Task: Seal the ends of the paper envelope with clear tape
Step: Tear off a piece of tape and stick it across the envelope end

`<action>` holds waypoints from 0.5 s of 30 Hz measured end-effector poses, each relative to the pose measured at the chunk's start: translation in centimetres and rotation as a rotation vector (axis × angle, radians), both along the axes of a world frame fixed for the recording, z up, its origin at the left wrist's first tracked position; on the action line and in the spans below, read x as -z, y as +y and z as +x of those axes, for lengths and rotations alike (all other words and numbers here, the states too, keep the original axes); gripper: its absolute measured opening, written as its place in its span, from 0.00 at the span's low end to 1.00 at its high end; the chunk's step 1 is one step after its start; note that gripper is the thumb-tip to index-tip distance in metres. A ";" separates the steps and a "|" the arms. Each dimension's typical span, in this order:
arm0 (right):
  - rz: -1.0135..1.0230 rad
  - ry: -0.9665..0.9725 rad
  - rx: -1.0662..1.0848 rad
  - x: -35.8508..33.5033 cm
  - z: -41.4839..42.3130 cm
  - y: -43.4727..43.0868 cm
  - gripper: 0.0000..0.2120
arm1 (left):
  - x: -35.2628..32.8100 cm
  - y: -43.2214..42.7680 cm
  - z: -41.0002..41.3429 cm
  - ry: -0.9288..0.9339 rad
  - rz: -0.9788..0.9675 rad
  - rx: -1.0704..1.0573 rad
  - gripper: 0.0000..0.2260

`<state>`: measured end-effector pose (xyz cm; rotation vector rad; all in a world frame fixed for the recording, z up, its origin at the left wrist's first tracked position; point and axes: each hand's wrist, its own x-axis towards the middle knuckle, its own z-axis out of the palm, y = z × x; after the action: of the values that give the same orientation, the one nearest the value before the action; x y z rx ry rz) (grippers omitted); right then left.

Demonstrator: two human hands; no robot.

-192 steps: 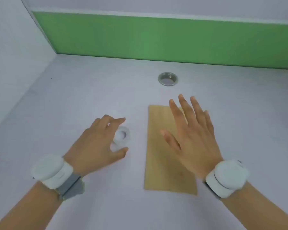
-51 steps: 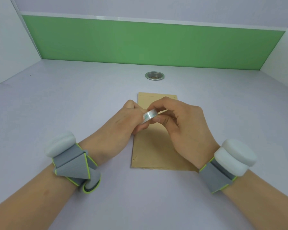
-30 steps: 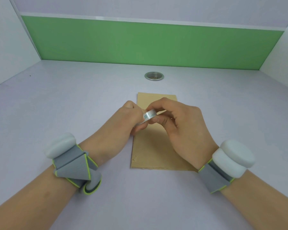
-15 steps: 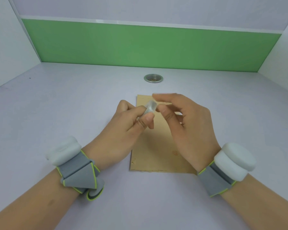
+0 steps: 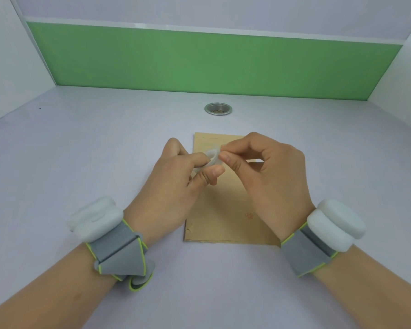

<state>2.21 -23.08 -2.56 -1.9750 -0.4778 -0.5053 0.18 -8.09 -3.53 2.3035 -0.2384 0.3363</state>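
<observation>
While the tape's loose end is being hunted, neither end of the envelope looks sealed yet.
Left hand [image 5: 176, 184] grips the clear tape roll [image 5: 210, 156] between thumb and curled fingers above the kraft paper envelope [image 5: 223, 210], flat on the desk [image 5: 81, 162]; right hand [image 5: 271, 176] pinches the roll's rim with thumb and forefinger. Next, I judge, a strip must be peeled and carried to 1 end. Since 1.0 s ago the roll has tipped and shifted farther up the envelope, which stays put.

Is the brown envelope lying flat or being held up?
Lying flat. The envelope rests on the table; the left hand and right hand hold only the tape roll above it.
</observation>
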 end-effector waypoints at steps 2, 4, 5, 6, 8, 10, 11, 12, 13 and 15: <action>0.001 0.006 -0.010 0.0 0.1 -0.1 0.01 | 0.0 0.0 -0.1 0.001 -0.004 -0.002 0.16; -0.024 -0.004 -0.011 0.0 0.1 -0.2 0.02 | 0.0 -0.2 -0.1 0.000 -0.007 -0.003 0.13; -0.048 -0.018 -0.006 0.0 0.2 -0.2 0.02 | 0.0 -0.3 -0.2 -0.004 -0.005 -0.002 0.13; -0.082 -0.039 0.003 0.1 0.2 -0.1 0.02 | 0.0 -0.4 -0.3 -0.009 -0.004 -0.002 0.14; -0.162 -0.097 0.028 0.3 0.3 0.1 0.02 | 0.0 -0.6 -0.3 -0.013 -0.003 -0.011 0.17; -0.223 -0.139 0.041 0.5 0.4 0.4 0.03 | -0.2 -0.8 -0.4 -0.016 0.012 -0.030 0.18; -0.247 -0.143 0.041 0.6 0.4 0.5 0.03 | -0.2 -0.8 -0.4 -0.015 0.027 -0.042 0.19; -0.263 -0.137 0.037 0.6 0.5 0.5 0.03 | -0.3 -0.8 -0.4 -0.011 0.043 -0.051 0.19; -0.273 -0.120 0.027 0.6 0.5 0.4 0.04 | -0.3 -0.7 -0.4 -0.005 0.058 -0.058 0.19; -0.279 -0.056 -0.023 0.7 0.6 0.1 0.06 | -0.3 -0.6 -0.3 -0.007 0.073 -0.070 0.19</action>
<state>2.80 -22.95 -3.21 -2.2224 -0.6341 -0.5019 -0.10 -8.73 -3.19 2.3869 -0.1767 0.3767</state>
